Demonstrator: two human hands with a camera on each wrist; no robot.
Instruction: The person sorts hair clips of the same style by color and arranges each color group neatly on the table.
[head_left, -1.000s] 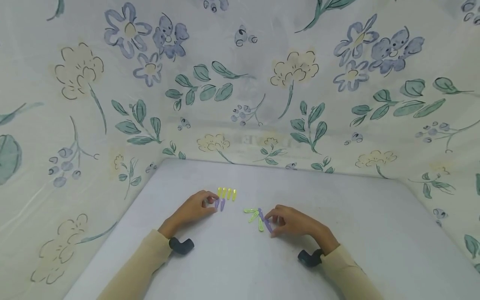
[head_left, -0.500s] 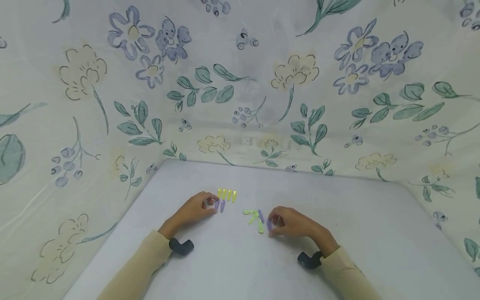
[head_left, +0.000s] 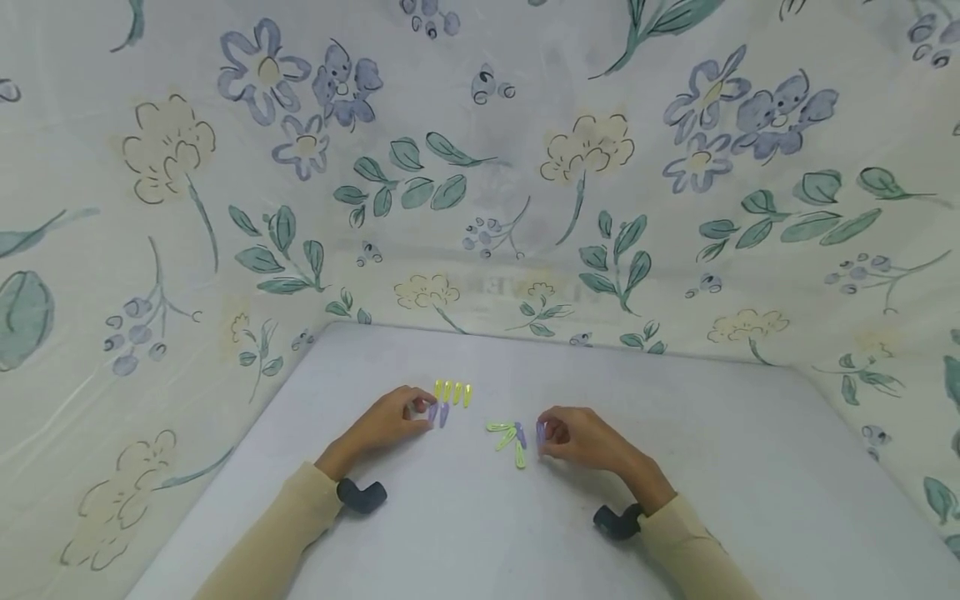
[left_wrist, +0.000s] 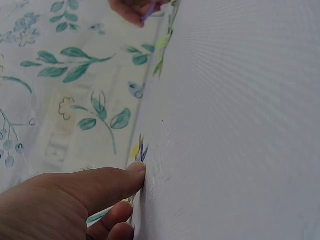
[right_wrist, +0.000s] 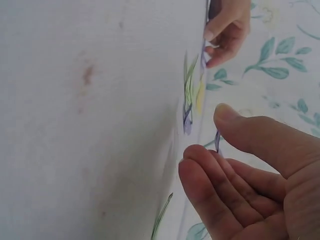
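Note:
My right hand (head_left: pixel 581 435) pinches a purple snap hair clip (head_left: pixel 541 437) between thumb and fingers, just right of the loose cluster. In the right wrist view this clip (right_wrist: pixel 217 140) shows edge-on beneath the thumb. On the left, my left hand (head_left: pixel 392 414) has thumb and curled fingers at another purple hair clip (head_left: pixel 432 412). A second purple clip (head_left: pixel 444 414) lies beside it, below a row of several yellow hair clips (head_left: pixel 457 392). The cluster has green hair clips (head_left: pixel 506 438) fanned out and one purple clip (head_left: pixel 521 434).
The clips lie on a white table (head_left: pixel 450 517). A floral-patterned sheet (head_left: pixel 480 192) rises behind and beside it. Dark curved wrist pieces (head_left: pixel 362 497) sit at both sleeve cuffs, close over the table.
The right hand has drawn a purple clip away from the cluster, a little to the right, and now holds it more upright. The left hand has stayed in place.

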